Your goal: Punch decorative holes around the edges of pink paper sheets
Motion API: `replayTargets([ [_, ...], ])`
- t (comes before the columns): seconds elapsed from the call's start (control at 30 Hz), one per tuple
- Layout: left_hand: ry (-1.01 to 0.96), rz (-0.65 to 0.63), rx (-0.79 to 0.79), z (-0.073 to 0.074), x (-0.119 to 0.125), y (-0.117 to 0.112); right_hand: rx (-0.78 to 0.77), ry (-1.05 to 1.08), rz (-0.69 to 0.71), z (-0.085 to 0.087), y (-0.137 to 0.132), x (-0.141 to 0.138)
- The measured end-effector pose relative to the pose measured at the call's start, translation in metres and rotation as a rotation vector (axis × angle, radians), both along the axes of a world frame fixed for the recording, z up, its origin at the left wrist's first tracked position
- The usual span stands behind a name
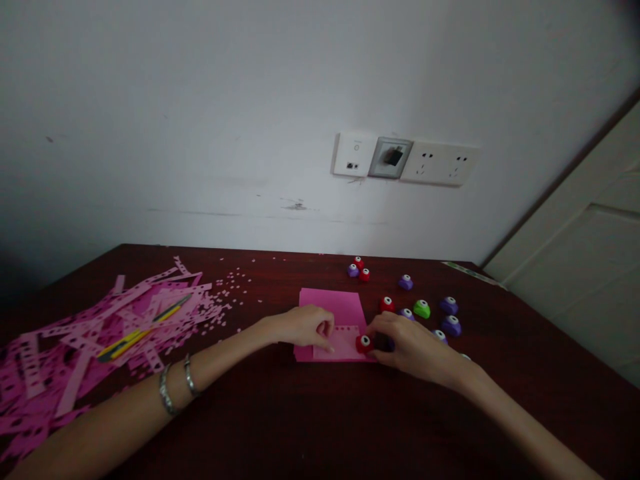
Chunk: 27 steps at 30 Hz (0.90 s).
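My right hand closes its thumb and fingers around a red craft punch with a white, eye-like button. The punch sits at the right end of a small pink paper sheet, which has a row of punched holes along its far edge. My left hand, fingers curled, holds the left part of that sheet. Larger pink paper sheets lie stacked beneath. Around my right hand stand more punches, among them a red one, a green one and purple ones.
Punched pink paper strips pile up on the left of the dark red table. A yellow utility knife lies on them, with tiny pink cut-outs beside. Farther back are several small punches. Sockets are on the wall.
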<state>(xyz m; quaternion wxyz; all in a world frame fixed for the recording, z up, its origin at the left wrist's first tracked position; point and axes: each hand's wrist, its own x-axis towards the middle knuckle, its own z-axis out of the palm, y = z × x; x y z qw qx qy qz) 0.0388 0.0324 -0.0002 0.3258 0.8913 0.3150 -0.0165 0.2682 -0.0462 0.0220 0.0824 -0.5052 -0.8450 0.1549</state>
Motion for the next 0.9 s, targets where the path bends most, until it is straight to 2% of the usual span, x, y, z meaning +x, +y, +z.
replayTargets([
  [0.9, -0.015, 0.002, 0.002, -0.0003, 0.0018, -0.0009, -0.010, 0.004, -0.006, 0.0031, 0.0021, 0.0026],
])
